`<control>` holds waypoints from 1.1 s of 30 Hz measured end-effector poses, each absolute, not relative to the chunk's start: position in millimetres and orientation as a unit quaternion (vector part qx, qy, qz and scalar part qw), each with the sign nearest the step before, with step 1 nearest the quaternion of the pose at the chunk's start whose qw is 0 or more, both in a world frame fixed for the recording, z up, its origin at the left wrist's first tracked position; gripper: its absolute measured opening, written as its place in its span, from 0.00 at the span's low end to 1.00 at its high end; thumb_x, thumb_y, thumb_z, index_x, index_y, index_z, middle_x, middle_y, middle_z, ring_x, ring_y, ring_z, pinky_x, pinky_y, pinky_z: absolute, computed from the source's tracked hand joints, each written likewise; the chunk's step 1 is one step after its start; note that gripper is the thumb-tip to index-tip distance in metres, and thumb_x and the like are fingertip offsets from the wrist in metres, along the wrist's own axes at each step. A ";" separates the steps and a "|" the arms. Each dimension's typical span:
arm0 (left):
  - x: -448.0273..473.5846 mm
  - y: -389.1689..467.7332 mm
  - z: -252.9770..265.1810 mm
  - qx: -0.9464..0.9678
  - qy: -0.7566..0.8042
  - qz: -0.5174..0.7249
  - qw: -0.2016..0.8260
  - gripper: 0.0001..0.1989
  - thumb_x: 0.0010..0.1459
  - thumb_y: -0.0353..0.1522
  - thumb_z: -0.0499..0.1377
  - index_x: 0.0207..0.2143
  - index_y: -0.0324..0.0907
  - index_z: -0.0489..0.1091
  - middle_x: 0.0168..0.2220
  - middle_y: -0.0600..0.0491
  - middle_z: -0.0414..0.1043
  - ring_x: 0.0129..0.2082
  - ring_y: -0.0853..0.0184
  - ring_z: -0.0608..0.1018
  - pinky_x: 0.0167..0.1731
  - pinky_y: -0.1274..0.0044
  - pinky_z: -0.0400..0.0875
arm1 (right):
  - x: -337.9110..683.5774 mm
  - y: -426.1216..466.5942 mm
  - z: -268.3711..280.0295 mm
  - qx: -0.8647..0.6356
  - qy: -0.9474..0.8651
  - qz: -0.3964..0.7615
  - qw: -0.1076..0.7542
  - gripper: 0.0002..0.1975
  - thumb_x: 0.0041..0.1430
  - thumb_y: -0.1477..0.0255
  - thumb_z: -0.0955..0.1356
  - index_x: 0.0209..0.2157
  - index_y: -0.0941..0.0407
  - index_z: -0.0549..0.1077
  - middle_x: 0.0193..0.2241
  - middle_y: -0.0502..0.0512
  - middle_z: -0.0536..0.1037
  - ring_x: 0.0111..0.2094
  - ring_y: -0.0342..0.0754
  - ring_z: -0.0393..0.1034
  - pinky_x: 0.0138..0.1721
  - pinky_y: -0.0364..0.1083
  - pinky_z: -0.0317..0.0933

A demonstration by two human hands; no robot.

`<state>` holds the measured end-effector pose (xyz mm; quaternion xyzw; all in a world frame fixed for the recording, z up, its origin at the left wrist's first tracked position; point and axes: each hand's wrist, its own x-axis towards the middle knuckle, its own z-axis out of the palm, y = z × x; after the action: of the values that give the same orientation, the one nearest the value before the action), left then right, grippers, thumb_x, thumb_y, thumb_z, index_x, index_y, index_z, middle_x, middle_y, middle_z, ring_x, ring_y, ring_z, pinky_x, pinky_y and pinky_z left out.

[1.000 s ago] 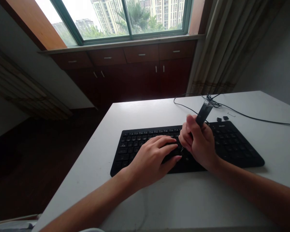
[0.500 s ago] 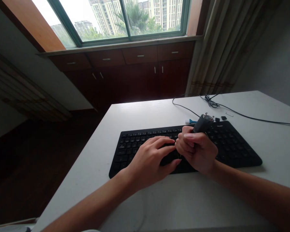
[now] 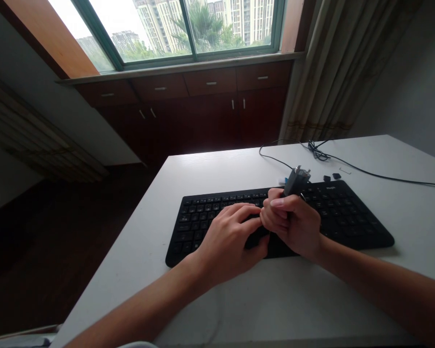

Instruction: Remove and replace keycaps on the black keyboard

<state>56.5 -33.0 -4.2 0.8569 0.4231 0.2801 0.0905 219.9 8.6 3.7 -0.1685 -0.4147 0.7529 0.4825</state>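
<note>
A black keyboard (image 3: 351, 212) lies across the white table. My right hand (image 3: 293, 222) is closed in a fist around a dark grey tool (image 3: 294, 182), held tilted over the keyboard's middle. Short metal pieces stick out of the tool's upper end; its lower end is hidden by my fingers. My left hand (image 3: 235, 237) rests over the keys just left of the fist, fingers stretched and thumb apart. Its index fingertip meets the right fist. Behind the tool, a small brush with blue on it (image 3: 283, 181) is mostly covered.
Two small black pieces like keycaps (image 3: 326, 178) lie beyond the keyboard, near a thin bent wire (image 3: 345, 170). A black cable (image 3: 377, 177) with a tangled loop runs along the back right of the white table (image 3: 145, 203). Cabinets (image 3: 203, 116) stand below the window.
My right hand and the grey tool have shifted slightly left, and the tool stands more upright, covering more of the brush. The left thumb has drawn in a little.
</note>
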 end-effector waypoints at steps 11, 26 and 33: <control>55.9 -35.1 -1.3 0.854 0.424 0.279 0.111 0.07 0.57 0.30 0.61 0.38 0.46 0.76 0.50 0.52 0.77 0.53 0.57 0.77 0.57 0.61 0.73 | 231.2 8.3 4.7 -0.163 -0.608 0.655 0.418 0.16 0.69 0.66 0.66 0.26 0.55 0.65 0.18 0.44 0.65 0.19 0.40 0.58 0.23 0.43 0.53; 59.3 -38.1 -3.8 0.888 0.379 0.239 0.098 0.22 0.67 0.28 0.50 0.62 0.33 0.62 0.68 0.37 0.59 0.70 0.51 0.62 0.69 0.55 0.62 | 212.9 5.1 -5.8 -0.267 -0.656 0.512 0.487 0.25 0.71 0.56 0.64 0.21 0.53 0.63 0.17 0.48 0.68 0.20 0.43 0.63 0.25 0.45 0.60; 60.5 -37.5 -7.3 0.903 0.376 0.195 0.070 0.22 0.70 0.28 0.47 0.64 0.34 0.62 0.66 0.37 0.63 0.69 0.51 0.63 0.68 0.53 0.61 | 201.5 -0.3 -7.8 -0.300 -0.648 0.493 0.497 0.21 0.70 0.58 0.66 0.25 0.52 0.63 0.18 0.47 0.65 0.20 0.44 0.57 0.24 0.47 0.54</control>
<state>60.5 -37.5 -7.3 0.9031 0.3760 0.1951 0.0702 201.5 -0.3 -7.8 -0.3004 -0.6485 0.4925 0.4967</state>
